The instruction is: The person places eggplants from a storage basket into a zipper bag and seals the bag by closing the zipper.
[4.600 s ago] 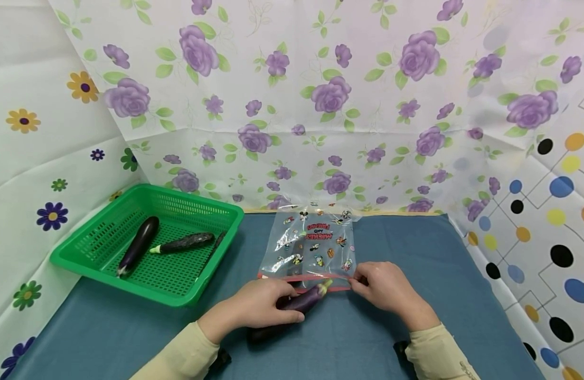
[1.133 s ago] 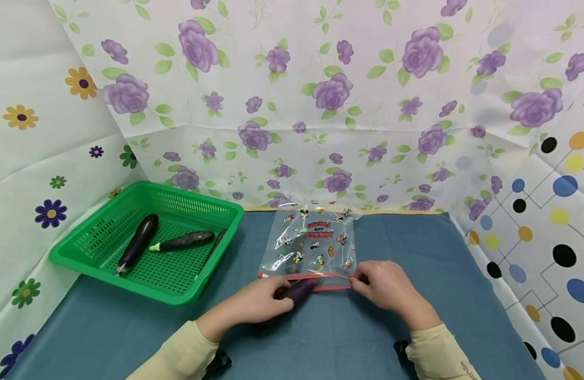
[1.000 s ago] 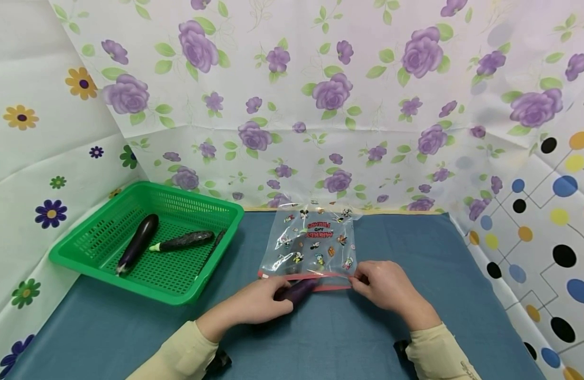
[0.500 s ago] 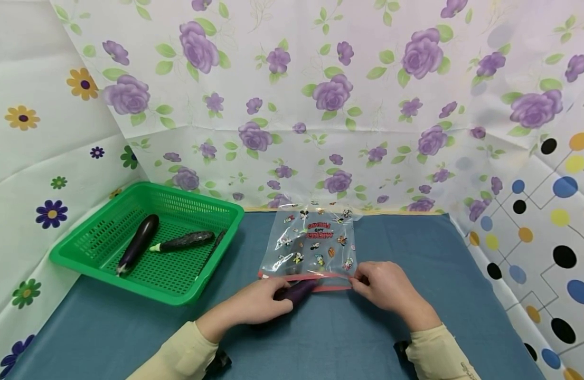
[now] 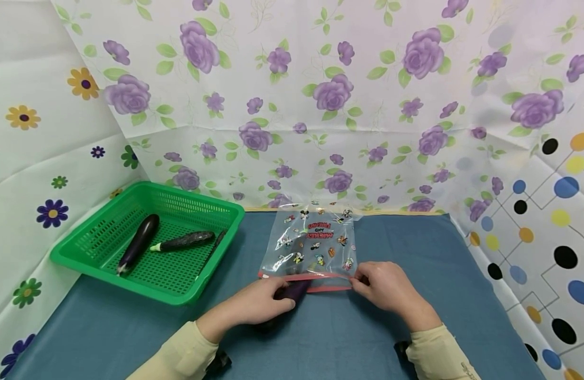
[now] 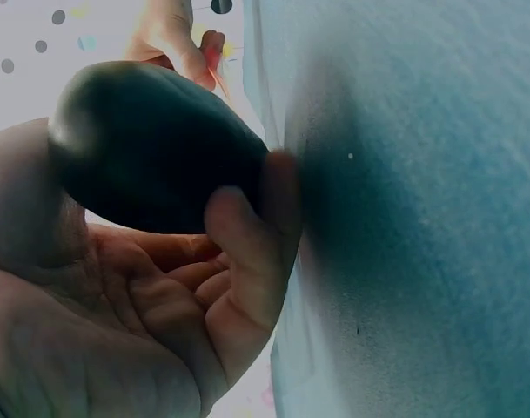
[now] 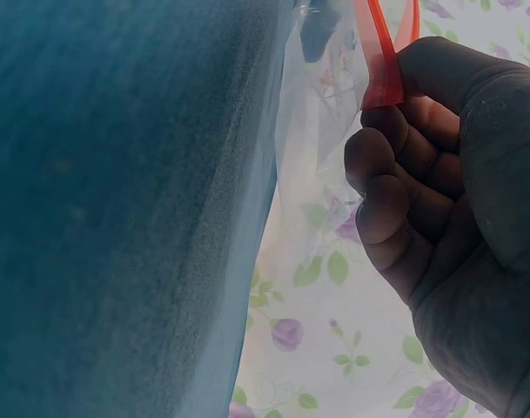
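My left hand [image 5: 258,302] grips a dark purple eggplant [image 5: 297,291], its fingers curled round the body in the left wrist view, where the blunt end of the eggplant [image 6: 151,148] faces the camera. The stem end is inside the mouth of a clear zip bag [image 5: 311,243] printed with cartoon figures and red lettering. The bag lies flat, its red-edged opening toward me. With thumb and fingers, my right hand [image 5: 387,287] pinches the right corner of that opening; the right wrist view shows the red zip strip [image 7: 384,65] between the fingertips.
A green plastic basket [image 5: 178,298] stands at the left, holding an eggplant [image 5: 139,243], a dark bumpy cucumber-like vegetable [image 5: 185,241] and another dark piece by its right wall. Blue cloth [image 5: 339,338] covers the table. Flowered sheets [image 5: 292,105] hang behind and at the sides.
My left hand has pushed the eggplant up and inward; its green stem, outside the bag's mouth earlier, has gone into the bag. The right hand keeps its pinch on the corner.
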`<state>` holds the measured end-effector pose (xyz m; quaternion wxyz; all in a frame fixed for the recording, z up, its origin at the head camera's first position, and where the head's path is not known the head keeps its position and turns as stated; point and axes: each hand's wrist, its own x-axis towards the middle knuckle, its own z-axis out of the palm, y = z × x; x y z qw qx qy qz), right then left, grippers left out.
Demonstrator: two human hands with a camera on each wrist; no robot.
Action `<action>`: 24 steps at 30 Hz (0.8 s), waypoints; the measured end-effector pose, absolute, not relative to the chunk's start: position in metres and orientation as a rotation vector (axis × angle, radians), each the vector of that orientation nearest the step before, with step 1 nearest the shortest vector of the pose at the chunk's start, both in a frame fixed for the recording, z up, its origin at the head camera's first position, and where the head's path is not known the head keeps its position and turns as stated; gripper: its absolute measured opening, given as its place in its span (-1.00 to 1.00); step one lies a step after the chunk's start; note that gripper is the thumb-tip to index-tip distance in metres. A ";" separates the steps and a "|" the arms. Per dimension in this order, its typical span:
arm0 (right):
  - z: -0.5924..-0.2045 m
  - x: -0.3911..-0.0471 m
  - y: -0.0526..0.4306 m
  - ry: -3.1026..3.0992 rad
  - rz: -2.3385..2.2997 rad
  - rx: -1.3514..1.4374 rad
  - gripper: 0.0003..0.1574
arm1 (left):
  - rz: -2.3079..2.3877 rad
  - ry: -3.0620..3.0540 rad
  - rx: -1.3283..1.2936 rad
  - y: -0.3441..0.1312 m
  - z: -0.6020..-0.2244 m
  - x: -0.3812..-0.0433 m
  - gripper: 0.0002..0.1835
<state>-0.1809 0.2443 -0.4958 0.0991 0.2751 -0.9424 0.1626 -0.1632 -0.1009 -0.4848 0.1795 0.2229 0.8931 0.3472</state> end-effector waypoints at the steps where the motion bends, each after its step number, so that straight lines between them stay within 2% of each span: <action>1: -0.496 -0.181 0.244 -2.788 0.482 0.814 -0.71 | 0.976 2.522 0.618 -0.101 -0.484 -0.163 -0.46; 16: -0.495 -0.180 0.244 -2.778 0.490 0.820 -0.70 | 0.931 2.517 0.555 -0.099 -0.478 -0.161 -0.42; 24: -0.496 -0.180 0.244 -2.787 0.479 0.814 -0.70 | 0.910 2.530 0.542 -0.100 -0.479 -0.161 -0.33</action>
